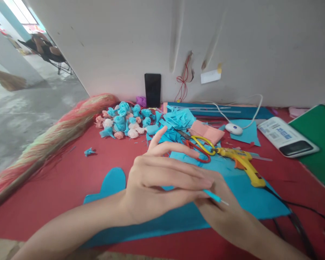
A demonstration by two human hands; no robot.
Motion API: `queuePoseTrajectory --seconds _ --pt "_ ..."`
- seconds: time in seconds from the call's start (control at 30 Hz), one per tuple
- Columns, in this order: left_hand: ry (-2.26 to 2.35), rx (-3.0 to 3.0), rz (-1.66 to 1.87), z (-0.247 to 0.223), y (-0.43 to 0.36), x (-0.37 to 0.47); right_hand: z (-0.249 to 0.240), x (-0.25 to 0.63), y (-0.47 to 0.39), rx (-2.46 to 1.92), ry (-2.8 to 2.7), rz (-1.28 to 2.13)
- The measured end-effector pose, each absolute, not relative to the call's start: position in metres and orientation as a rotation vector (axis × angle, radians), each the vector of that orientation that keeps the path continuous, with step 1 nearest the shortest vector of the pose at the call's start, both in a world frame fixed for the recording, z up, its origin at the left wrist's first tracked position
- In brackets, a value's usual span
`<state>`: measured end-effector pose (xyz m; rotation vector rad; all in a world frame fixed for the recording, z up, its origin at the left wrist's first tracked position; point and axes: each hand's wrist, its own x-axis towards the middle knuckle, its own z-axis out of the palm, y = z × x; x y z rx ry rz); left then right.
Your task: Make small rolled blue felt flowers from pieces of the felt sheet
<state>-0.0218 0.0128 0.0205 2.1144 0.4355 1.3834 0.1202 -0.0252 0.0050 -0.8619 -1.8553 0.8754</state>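
Observation:
My left hand [157,177] reaches in from the lower left and lies across the front of my right hand. Its thumb and fingertips are closed on a thin stick wrapped in blue paper [213,196], whose bare pale tip points right. The index finger and another finger of this hand stand raised. My right hand [222,202] comes from the lower right; its fingers are hidden behind the left. Under both hands lie blue paper sheets [249,198]. Just beyond are scissors [203,144] with yellow and red handles and a yellow glue gun [243,164].
Blue, pink and white paper flowers [120,121] are heaped at the back left, beside cut blue paper pieces [178,119]. A phone [152,90] leans on the wall. A white power bank-like box [287,137] lies right. A pink fibre bundle [56,133] edges the red table [56,191].

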Motion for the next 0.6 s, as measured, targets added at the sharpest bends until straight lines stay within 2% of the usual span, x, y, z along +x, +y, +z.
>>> queuePoseTrajectory --seconds 0.1,0.33,0.5,0.6 --pt "0.461 2.041 1.368 0.019 0.012 -0.023 -0.001 0.121 -0.024 -0.899 -1.856 0.949" --pt "0.641 1.722 1.257 0.014 0.016 -0.019 -0.008 0.121 -0.023 -1.019 -1.869 0.858" --pt "0.766 1.23 1.053 0.009 0.021 -0.014 -0.007 0.119 -0.02 -1.073 -1.823 0.893" --pt "0.755 1.131 0.93 0.006 0.022 -0.013 -0.007 0.118 -0.017 -1.047 -1.8 0.942"
